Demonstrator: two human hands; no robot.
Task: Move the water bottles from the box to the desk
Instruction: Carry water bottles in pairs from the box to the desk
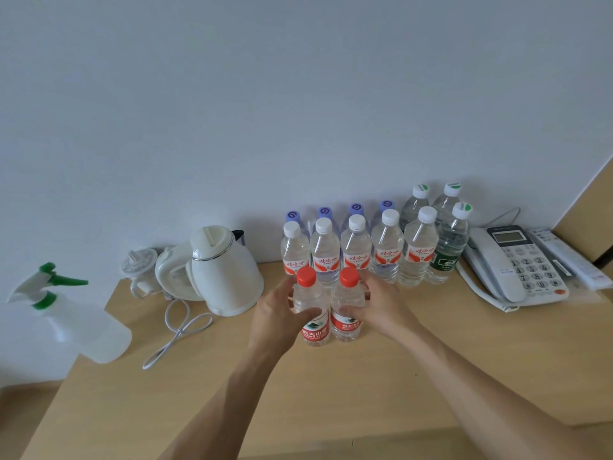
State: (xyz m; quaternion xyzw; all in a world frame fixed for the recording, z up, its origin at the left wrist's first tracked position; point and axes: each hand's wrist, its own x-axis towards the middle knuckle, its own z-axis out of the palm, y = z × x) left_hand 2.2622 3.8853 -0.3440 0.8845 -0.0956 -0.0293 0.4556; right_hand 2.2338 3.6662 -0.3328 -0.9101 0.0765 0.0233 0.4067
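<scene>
Currently both forearms reach in from the near edge of the desk [331, 393]. The left hand [277, 318] has its fingers curled around the left red-capped bottle [311, 313], thumb across the label. The right hand [381, 307] grips the right red-capped bottle [346, 307] the same way. Both bottles stand upright, touching or nearly touching each other, with their bases apparently at the desk surface; contact cannot be confirmed. The box is not in view.

Risk 1: just behind the two held bottles stands a row of white-capped bottles [356, 250]. Pushing the pair farther back would likely strike that row and topple it into the purple-capped bottles [355, 209] against the wall.

Risk 2: releasing before the bases sit flat could tip either bottle, since both are tall and narrow.

Risk 3: withdrawing the left hand outward could catch the kettle [225, 273] or its cord [179, 330]. The right side carries less risk; the green-capped bottles [452, 240] and telephone [517, 263] stand well apart.
</scene>
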